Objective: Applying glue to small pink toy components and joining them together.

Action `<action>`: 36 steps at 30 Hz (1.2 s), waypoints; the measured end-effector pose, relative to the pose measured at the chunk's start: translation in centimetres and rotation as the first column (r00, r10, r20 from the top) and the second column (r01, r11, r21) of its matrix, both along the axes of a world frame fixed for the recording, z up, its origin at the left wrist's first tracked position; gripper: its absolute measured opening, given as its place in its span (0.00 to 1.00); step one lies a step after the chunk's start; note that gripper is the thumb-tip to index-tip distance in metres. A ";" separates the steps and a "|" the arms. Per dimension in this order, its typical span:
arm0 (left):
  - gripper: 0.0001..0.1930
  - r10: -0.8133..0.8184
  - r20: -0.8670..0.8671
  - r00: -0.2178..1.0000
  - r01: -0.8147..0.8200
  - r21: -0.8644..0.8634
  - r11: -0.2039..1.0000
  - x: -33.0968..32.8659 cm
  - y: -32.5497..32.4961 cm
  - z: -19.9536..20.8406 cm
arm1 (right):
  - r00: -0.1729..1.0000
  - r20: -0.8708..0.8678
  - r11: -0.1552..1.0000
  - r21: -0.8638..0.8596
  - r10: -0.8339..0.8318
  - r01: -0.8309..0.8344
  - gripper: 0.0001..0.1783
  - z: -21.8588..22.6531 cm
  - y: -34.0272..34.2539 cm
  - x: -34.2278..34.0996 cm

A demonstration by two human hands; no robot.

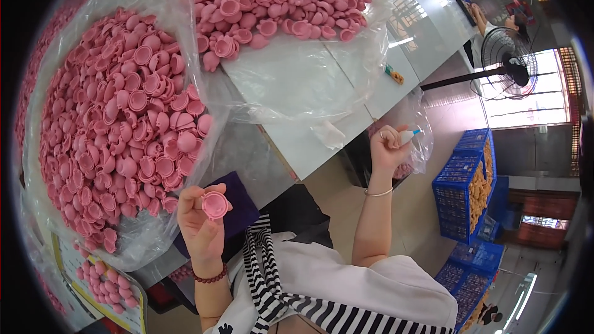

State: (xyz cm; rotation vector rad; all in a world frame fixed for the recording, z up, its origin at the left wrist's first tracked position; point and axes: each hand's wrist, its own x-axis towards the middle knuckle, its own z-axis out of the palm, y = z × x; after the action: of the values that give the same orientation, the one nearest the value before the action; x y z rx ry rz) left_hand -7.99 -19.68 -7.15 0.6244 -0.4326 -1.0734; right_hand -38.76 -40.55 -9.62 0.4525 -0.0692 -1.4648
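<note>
My left hand (199,222) is closed on a small round pink plastic cup-shaped part (215,205), its hollow side facing up. Beside it spreads a large heap of similar pink parts (117,130) on clear plastic. In my right hand (387,148), held out to the right and away from the heap, is a small white squeeze bottle (406,137) with a blue tip. The fingers wrap round the bottle and hide part of it. The two hands are well apart.
Another pink heap (278,0) lies on plastic sheeting over the white table (291,80). A bag of pink pieces (402,170) sits below my right hand. Blue crates (455,201) with orange-brown pieces and a black fan (510,71) stand right. A person (495,28) works far off.
</note>
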 end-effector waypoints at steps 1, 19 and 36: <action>0.26 -0.002 0.006 1.000 0.002 0.005 1.000 0.0 0.1 -0.1 | 0.997 -0.062 0.999 0.000 -0.035 0.035 0.11 -0.3 0.0 -0.3; 0.28 -0.012 0.008 1.000 0.012 0.022 1.000 -0.1 0.0 0.4 | -0.224 -0.805 0.835 -0.522 -0.550 -0.174 0.20 1.3 9.1 10.8; 0.28 -0.007 0.044 0.999 0.005 0.034 0.999 -0.1 0.1 0.5 | -0.526 -0.444 0.688 -0.485 -0.726 -0.541 0.16 2.7 8.6 12.3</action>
State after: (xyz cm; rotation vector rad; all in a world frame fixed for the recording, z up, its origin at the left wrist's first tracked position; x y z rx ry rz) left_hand -8.04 -19.60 -6.69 0.6783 -0.4553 -1.0760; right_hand -26.45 -31.90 -6.89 -2.1239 0.9234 -1.3188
